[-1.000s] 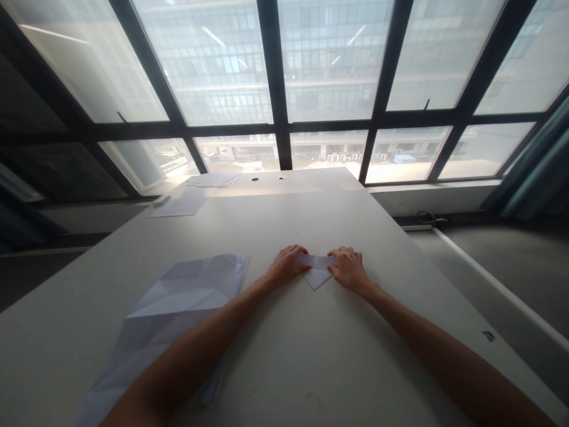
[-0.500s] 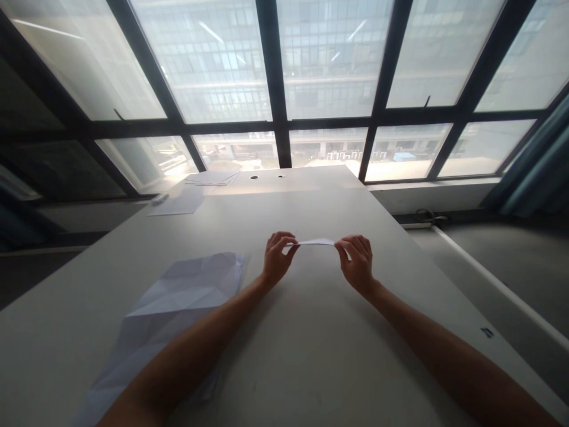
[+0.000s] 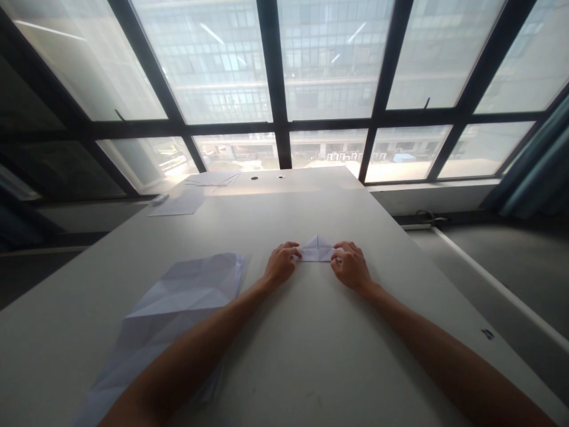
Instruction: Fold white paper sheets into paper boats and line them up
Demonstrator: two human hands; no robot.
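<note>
A small folded white paper [image 3: 317,251] lies on the white table, with a pointed top facing away from me and a straight edge towards me. A crease runs down from its tip. My left hand [image 3: 283,263] grips its left corner between thumb and fingers. At the right corner, my right hand [image 3: 349,264] pinches the paper the same way. The fingers cover both ends of the paper. Under and beside my left forearm lies a large creased sheet of white paper [image 3: 178,296].
More white sheets [image 3: 178,203] lie at the table's far left, with a small pale object [image 3: 160,200] on them. Two round holes are near the far edge of the table [image 3: 391,367]. A dark mark [image 3: 488,334] shows near the right edge. Windows stand behind.
Both hands have come down and slightly towards me with the folded paper. It was seen nearly edge-on before; now its pointed face shows, lying on the table.
</note>
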